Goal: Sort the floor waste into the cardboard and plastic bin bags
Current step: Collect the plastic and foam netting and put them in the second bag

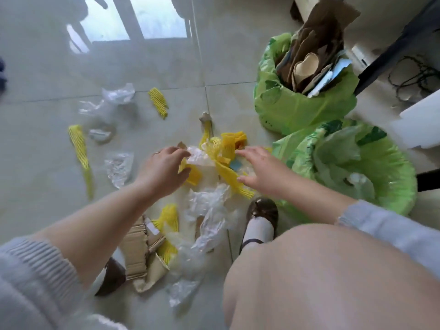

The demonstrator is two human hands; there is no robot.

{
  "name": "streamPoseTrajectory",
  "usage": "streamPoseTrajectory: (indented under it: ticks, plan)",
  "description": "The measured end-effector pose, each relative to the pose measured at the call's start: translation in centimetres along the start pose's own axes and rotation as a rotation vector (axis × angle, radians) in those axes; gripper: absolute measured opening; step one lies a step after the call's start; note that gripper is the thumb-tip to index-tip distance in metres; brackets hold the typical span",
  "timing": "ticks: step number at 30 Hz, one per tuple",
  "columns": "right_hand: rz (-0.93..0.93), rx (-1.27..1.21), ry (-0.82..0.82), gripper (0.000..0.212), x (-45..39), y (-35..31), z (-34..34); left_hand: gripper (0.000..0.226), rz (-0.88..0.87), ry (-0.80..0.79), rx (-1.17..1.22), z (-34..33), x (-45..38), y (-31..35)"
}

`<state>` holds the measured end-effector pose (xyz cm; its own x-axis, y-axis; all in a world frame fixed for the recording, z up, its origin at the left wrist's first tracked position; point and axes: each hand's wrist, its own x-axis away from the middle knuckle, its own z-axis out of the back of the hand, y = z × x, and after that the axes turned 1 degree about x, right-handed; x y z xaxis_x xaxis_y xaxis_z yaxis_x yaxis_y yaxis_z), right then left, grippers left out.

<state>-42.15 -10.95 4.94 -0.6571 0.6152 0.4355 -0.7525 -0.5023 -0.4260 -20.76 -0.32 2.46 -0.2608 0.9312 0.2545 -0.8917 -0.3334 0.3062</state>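
Note:
A pile of yellow foam nets (226,160) and clear plastic film (209,210) lies on the tiled floor in front of me. My left hand (164,167) curls its fingers round one yellow net and some film at the pile's left side. My right hand (257,167) hovers spread over the pile's right side, its thumb on a yellow net. A green bin bag (297,110) at the upper right holds brown cardboard (319,39). A second green bin bag (392,177), right of my right hand, holds plastic film. Torn cardboard (138,251) lies near my left forearm.
More yellow nets (158,102) (79,148) and plastic scraps (116,96) (119,167) are scattered to the left. My shoe (262,217) and bare knee stand beside the pile. A dark table leg (392,44), cables (416,77) and a white board (423,122) are at the right.

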Motion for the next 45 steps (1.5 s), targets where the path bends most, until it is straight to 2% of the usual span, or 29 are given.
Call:
streamPoseTrajectory:
  ticks: [3, 7, 11, 16, 19, 21, 26, 29, 31, 33, 35, 38, 41, 43, 45]
  plan:
    - [-0.017, 0.116, -0.138, 0.086, -3.0, 0.5, -3.5, 0.053, 0.072, -0.075, -0.016, -2.4, -0.1, -2.5]
    - [0.037, 0.304, -0.09, 0.101, -6.9, 1.1, -5.8, 0.071, 0.092, -0.202, -0.034, -5.3, -1.7, -4.8]
    - [0.222, 0.544, -0.108, 0.098, -10.6, 1.4, -7.1, 0.09, -0.048, -0.272, -0.159, -6.6, -4.5, -5.6]
    - [0.254, 0.56, -0.156, 0.094, -13.9, 1.8, -8.4, 0.099, -0.177, -0.341, -0.319, -8.4, -8.3, -6.0]
    - [0.256, 0.594, -0.156, 0.084, -14.4, 2.4, -8.8, 0.088, -0.173, -0.392, -0.354, -9.0, -9.3, -5.7]
    - [0.227, 0.593, -0.158, 0.074, -14.7, 2.7, -8.9, 0.075, -0.181, -0.372, -0.344, -9.0, -9.7, -5.6]
    - [0.202, 0.424, -0.122, 0.034, -14.2, 2.6, -8.4, 0.034, -0.155, -0.301, -0.27, -9.1, -9.5, -5.5]
    - [0.167, 0.186, -0.019, 0.034, -13.4, 2.5, -8.0, 0.03, -0.078, -0.273, -0.162, -9.2, -8.9, -5.8]
    - [0.17, 0.038, 0.114, 0.038, -12.8, 2.6, -8.0, 0.023, 0.001, -0.169, 0.018, -9.1, -8.5, -6.0]
    - [0.15, -0.007, 0.215, 0.039, -12.6, 3.3, -8.0, 0.01, 0.041, -0.03, 0.153, -8.9, -8.3, -6.1]
    - [0.081, -0.062, 0.253, 0.038, -12.7, 4.2, -7.7, 0.014, 0.045, 0.041, 0.211, -8.5, -8.6, -6.2]
    - [-0.006, -0.063, 0.234, 0.04, -13.6, 6.1, -6.8, 0.013, 0.082, 0.05, 0.175, -7.7, -9.3, -7.0]
    - [-0.039, 0.076, 0.084, 0.038, -14.7, 7.9, -6.1, 0.044, 0.118, -0.044, 0.08, -6.8, -10.4, -8.1]
    - [-0.031, 0.182, -0.051, 0.036, -15.4, 8.5, -5.9, 0.07, 0.012, -0.154, -0.138, -5.9, -11.4, -8.1]
    - [-0.005, 0.259, -0.141, 0.037, -16.1, 8.5, -5.6, 0.084, -0.139, -0.266, -0.377, -5.4, -12.9, -7.2]
